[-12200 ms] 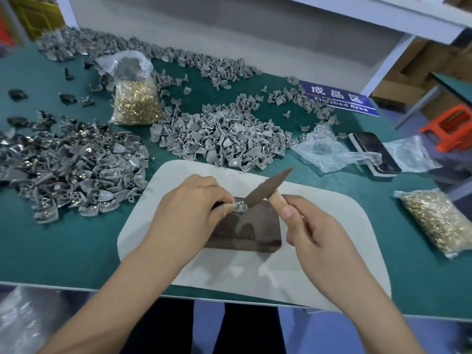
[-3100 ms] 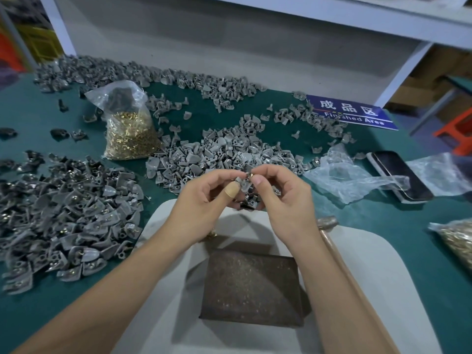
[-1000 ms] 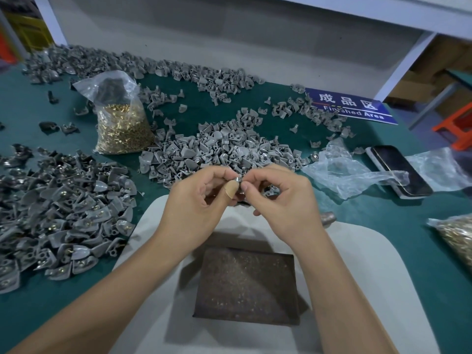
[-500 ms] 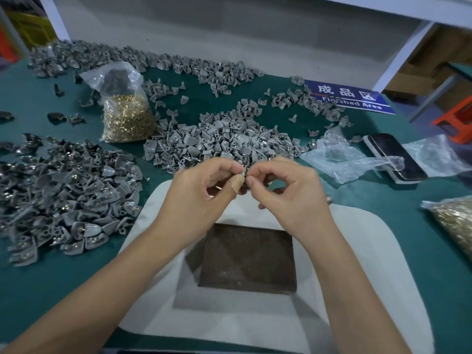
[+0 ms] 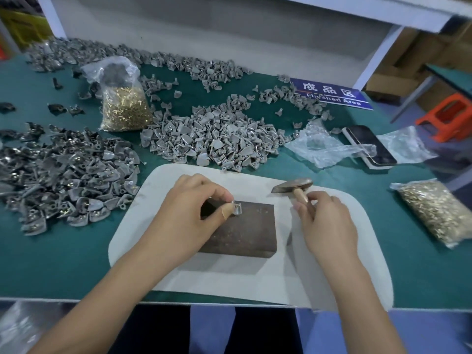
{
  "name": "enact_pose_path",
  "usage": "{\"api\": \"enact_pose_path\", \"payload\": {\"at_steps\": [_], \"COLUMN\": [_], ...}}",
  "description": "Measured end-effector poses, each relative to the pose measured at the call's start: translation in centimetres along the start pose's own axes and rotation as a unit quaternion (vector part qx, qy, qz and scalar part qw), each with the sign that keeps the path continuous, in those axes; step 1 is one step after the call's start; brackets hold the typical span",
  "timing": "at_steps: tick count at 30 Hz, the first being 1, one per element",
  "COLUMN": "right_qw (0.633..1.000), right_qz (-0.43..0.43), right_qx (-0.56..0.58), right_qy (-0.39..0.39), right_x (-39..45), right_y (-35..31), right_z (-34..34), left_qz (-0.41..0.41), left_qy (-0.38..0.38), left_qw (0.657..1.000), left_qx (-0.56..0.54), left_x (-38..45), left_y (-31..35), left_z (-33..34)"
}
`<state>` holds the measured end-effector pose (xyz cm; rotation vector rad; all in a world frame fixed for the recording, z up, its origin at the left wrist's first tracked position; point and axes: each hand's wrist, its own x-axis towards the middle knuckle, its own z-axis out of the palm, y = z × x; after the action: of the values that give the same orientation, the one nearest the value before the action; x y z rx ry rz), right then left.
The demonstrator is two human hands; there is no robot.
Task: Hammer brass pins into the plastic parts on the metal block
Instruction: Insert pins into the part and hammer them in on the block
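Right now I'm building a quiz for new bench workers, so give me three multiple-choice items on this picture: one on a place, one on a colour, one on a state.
1. Where does the hammer head lie?
A. on the white mat
B. on the phone
C. in the pin bag

2. What colour is the stool?
A. blue
B. orange
C. white

3. What is the left hand doing?
A. resting flat
B. lifting a bag
C. holding a plastic part on the metal block

Answers:
1 A: the head rests on the white mat beyond the metal block.
2 B: the stool is plainly orange.
3 C: its fingertips pinch the plastic part on the block's top.
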<state>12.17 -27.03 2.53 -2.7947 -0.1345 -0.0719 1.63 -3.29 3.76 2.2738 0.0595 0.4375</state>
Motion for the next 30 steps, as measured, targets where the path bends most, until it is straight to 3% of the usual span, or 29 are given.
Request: {"api": "enact_pose_path", "payload": {"at_steps": [3,7,10,13,16,22,26,28,30], "right_qw": [1.000,0.974,0.962,0.943,0.941,0.965,0.953,0.954,0.964], "right_qz": [-0.027,-0.091,-0.162,-0.164,-0.173,-0.201,-0.211,-0.215,-0.207], "right_qx": [0.015,0.207,0.214,0.268,0.241,0.152,0.213,0.208,0.162], "right_qy": [-0.001,-0.023,-0.047,-0.111,-0.164,-0.072,0.033,0.029,-0.025], "right_x": [-0.1,-1.2,-2.6,-3.9,-4.7,-5.5,-5.8,-6.0,-6.2], "right_y": [0.3,-0.1,-1.2,-2.7,-3.9,-4.6,-5.1,-5.5,-5.7], "right_z": [-1.0,-3.9,-5.7,-6.3,-5.8,-4.3,-4.4,-4.2,-3.9], "left_qz": [0.032,0.055,0.057,0.046,0.041,0.020,0.010,0.007,0.003], "left_qy": [0.002,0.005,0.007,0.007,0.015,0.013,0.015,0.016,0.016], "left_qw": [0.997,0.994,0.990,0.990,0.988,0.989,0.991,0.991,0.991], "left_qx": [0.069,0.099,0.125,0.133,0.150,0.149,0.134,0.132,0.133], "left_x": [-0.4,-0.6,-0.6,-0.8,-1.0,-1.1,-1.1,-1.1,-1.2], "left_y": [0.1,0.7,0.9,1.0,1.2,1.5,1.4,1.3,1.2], "left_z": [-0.4,-0.7,-0.7,-0.6,-0.5,-0.5,-0.5,-0.5,-0.5]}}
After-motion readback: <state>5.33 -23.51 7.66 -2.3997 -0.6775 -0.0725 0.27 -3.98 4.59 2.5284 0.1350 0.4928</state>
